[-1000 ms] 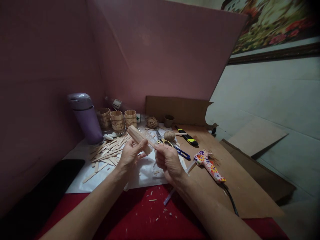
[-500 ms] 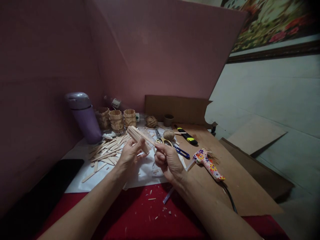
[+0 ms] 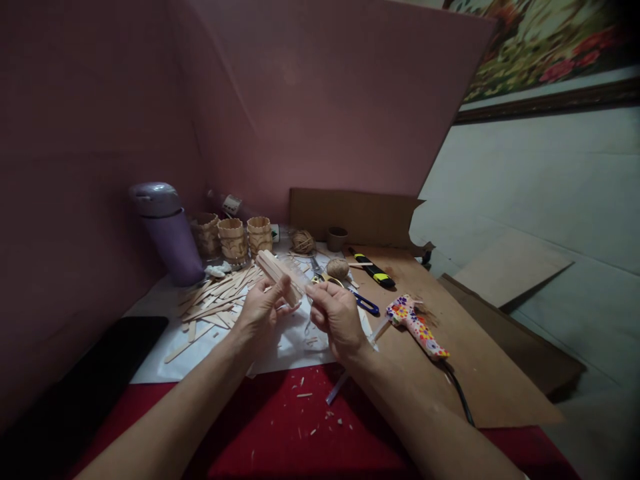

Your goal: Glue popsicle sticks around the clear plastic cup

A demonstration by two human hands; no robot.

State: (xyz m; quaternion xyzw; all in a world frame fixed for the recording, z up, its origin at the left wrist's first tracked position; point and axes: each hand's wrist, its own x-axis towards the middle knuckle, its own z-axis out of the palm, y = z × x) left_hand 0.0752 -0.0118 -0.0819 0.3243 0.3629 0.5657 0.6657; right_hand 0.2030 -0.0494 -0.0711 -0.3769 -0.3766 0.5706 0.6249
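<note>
While left fingers (image 3: 283,287) are gripping bunched sticks (image 3: 274,268), right fingers (image 3: 321,293) are seemingly pinching one stick (image 3: 297,271)
It's turning blurry, so work's likely going on

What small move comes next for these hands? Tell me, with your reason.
Probably lay the blurred strip along the bundle of wooden sticks. The left hand already grips the bundle, and the right hand, thumb and finger pinched, sits just beside its near end, so little travel seems needed.
</note>
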